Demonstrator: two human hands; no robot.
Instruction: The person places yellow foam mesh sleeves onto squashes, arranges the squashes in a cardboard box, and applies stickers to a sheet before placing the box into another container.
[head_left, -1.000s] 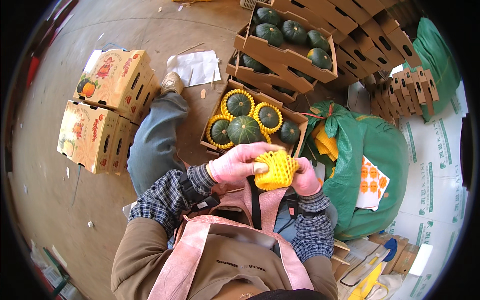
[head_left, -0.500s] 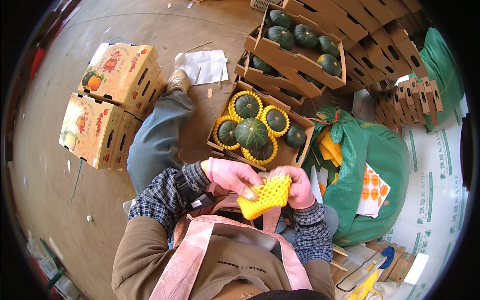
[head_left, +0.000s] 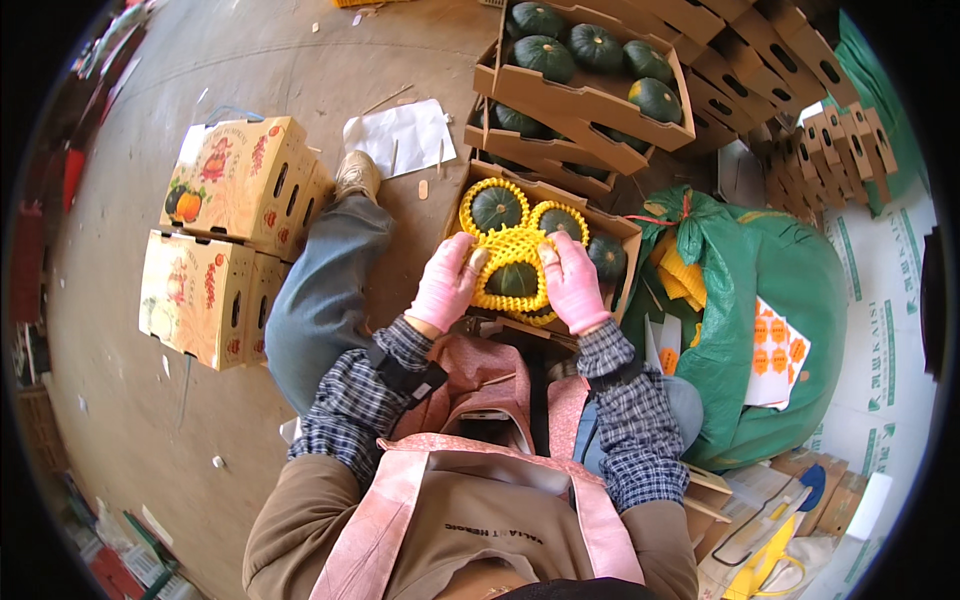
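Observation:
My left hand (head_left: pixel 448 282) in a pink glove grips the left side of a yellow foam net sleeve (head_left: pixel 508 242). My right hand (head_left: pixel 572 282), also gloved in pink, grips its other side. The net is spread over the middle of a cardboard box (head_left: pixel 628 235) of dark green squashes, with a squash (head_left: pixel 514 282) showing through its opening. Behind it, squashes (head_left: pixel 494 208) sit in yellow sleeves, and a bare squash (head_left: pixel 608 260) lies at the right. My fingers partly hide the sleeves beneath.
Stacked trays of squashes (head_left: pixel 595 48) and folded cartons (head_left: pixel 760 70) stand behind. Printed boxes (head_left: pixel 200 290) are at left, beside my outstretched leg (head_left: pixel 315 290). A green sack (head_left: pixel 800 300) with yellow nets (head_left: pixel 678 275) and a label sheet (head_left: pixel 770 360) is at right. A white paper (head_left: pixel 395 135) lies on the floor.
Both hands have moved forward from near my lap to over the box, carrying the yellow net, which is now stretched wide over the middle squash.

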